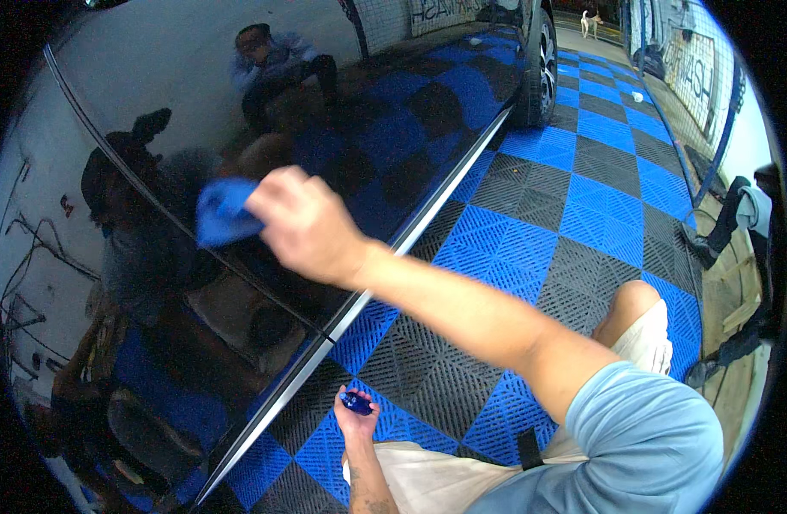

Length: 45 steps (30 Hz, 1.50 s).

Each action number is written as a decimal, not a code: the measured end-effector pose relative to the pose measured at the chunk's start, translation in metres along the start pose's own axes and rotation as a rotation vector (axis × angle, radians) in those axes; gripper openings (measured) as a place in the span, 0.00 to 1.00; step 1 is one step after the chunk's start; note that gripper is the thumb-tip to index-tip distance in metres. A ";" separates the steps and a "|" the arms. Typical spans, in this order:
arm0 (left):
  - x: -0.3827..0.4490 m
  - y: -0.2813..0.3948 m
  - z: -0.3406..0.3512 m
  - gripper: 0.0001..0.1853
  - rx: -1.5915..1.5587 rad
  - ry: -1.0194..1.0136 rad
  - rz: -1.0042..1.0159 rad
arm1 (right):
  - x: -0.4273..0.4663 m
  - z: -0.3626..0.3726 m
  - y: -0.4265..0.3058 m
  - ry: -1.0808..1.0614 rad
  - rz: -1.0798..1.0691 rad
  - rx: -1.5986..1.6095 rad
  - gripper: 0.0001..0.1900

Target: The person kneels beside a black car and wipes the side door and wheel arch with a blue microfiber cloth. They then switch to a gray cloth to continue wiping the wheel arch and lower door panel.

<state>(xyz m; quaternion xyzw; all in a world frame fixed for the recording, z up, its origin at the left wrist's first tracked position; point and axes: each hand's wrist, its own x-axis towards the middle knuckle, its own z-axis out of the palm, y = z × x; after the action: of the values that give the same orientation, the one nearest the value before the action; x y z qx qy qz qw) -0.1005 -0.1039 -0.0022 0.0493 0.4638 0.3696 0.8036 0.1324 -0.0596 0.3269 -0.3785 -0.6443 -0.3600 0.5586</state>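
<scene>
My right hand (310, 228), somewhat blurred, holds a blue cloth (226, 212) against or just over the glossy black door panel (380, 83) of a car, close to the seam between two panels. Lower in the view, my left hand (356, 411) is closed around a small dark blue bottle (356, 403), low over the floor. A silver trim strip (425, 215) runs along the bottom of the doors. The dark paint mirrors me, the floor and a seated person.
Blue and black grid tiles (496, 244) cover the floor. A car wheel (544, 70) stands at the top. On the right are a seated person's legs (721, 225) and a wire mesh fence (702, 64). A dog (590, 24) stands far off.
</scene>
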 end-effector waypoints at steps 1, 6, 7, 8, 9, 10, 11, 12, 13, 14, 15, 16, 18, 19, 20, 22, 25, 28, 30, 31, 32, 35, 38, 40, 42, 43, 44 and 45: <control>-0.002 0.000 0.000 0.16 -0.007 -0.044 0.006 | 0.002 -0.016 0.027 0.050 0.031 -0.030 0.13; -0.008 0.001 -0.004 0.17 -0.030 -0.065 0.070 | 0.025 -0.079 0.148 0.318 0.525 -0.178 0.19; -0.007 0.000 -0.005 0.17 -0.023 -0.067 0.064 | 0.025 -0.078 0.148 0.337 0.755 -0.186 0.19; -0.006 0.000 -0.005 0.17 -0.015 -0.072 0.061 | 0.022 -0.070 0.136 0.371 0.801 -0.216 0.19; -0.005 0.000 -0.005 0.17 -0.005 -0.071 0.069 | 0.017 -0.058 0.113 0.362 0.711 -0.166 0.17; -0.003 -0.001 -0.005 0.16 -0.006 -0.074 0.042 | 0.007 -0.040 0.080 0.332 0.571 -0.112 0.14; -0.001 -0.001 -0.004 0.16 -0.002 -0.070 0.028 | 0.001 -0.021 0.045 0.352 0.394 -0.008 0.12; 0.001 -0.001 -0.002 0.16 0.005 -0.066 0.013 | -0.009 -0.002 0.009 0.298 0.319 0.104 0.13; 0.002 -0.001 -0.001 0.16 0.010 -0.068 0.003 | -0.015 0.016 -0.025 0.227 0.279 0.156 0.15; 0.003 -0.001 0.001 0.16 0.018 -0.068 -0.007 | -0.019 0.026 -0.044 0.167 0.235 0.203 0.15; 0.003 0.000 0.002 0.16 0.023 -0.063 -0.026 | -0.021 0.032 -0.056 0.045 0.139 0.250 0.15; 0.002 0.000 0.003 0.16 0.022 -0.088 -0.028 | -0.023 0.030 -0.055 0.064 0.152 0.202 0.15; -0.002 0.001 0.004 0.16 -0.006 -0.062 -0.007 | -0.022 0.009 -0.025 -0.019 0.128 0.081 0.14; -0.004 0.002 0.004 0.16 -0.024 -0.019 0.010 | -0.022 -0.008 0.003 -0.002 0.124 0.041 0.16; -0.007 0.002 0.004 0.16 -0.021 -0.050 0.039 | -0.025 -0.028 0.032 0.039 0.172 0.006 0.17; -0.012 0.002 0.002 0.16 -0.051 -0.111 0.037 | -0.026 -0.064 0.098 0.080 0.312 -0.108 0.17; -0.018 0.003 -0.001 0.16 -0.046 -0.100 0.062 | -0.023 -0.098 0.182 0.139 0.399 -0.335 0.18; -0.020 0.004 -0.002 0.16 -0.041 -0.054 0.076 | -0.047 -0.092 0.207 0.149 0.369 -0.314 0.19; -0.020 0.005 -0.001 0.16 -0.061 -0.070 0.057 | -0.086 -0.081 0.196 0.139 0.410 -0.310 0.19; -0.020 0.005 -0.001 0.16 -0.080 -0.031 0.064 | -0.111 -0.076 0.186 0.125 0.451 -0.294 0.19; -0.020 0.004 0.000 0.16 -0.058 -0.067 0.057 | -0.136 -0.076 0.176 0.085 0.539 -0.270 0.19; -0.019 0.004 0.002 0.16 -0.033 -0.066 0.069 | -0.191 -0.077 0.159 -0.039 0.832 -0.242 0.18; -0.016 0.003 0.002 0.16 -0.029 -0.070 0.065 | -0.204 -0.068 0.138 0.035 0.808 -0.310 0.18; -0.014 0.003 0.002 0.16 -0.021 -0.062 0.065 | -0.197 -0.050 0.101 0.099 0.765 -0.286 0.17; -0.011 0.001 0.004 0.16 -0.003 -0.032 0.067 | -0.192 -0.027 0.043 0.090 0.732 -0.159 0.14; -0.010 0.001 0.005 0.16 0.011 -0.037 0.050 | -0.191 -0.016 0.014 0.068 0.681 -0.115 0.15; -0.009 0.000 0.007 0.16 0.025 -0.021 0.048 | -0.191 -0.008 -0.012 -0.019 0.675 -0.023 0.18; -0.008 -0.001 0.009 0.16 0.036 -0.005 0.044 | -0.191 -0.002 -0.030 -0.057 0.555 0.015 0.20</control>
<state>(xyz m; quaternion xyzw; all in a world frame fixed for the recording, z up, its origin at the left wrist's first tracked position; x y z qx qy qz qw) -0.0955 -0.1078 0.0081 0.0751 0.4671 0.3787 0.7955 0.1236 -0.0913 0.1365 -0.5464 -0.5342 -0.1775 0.6201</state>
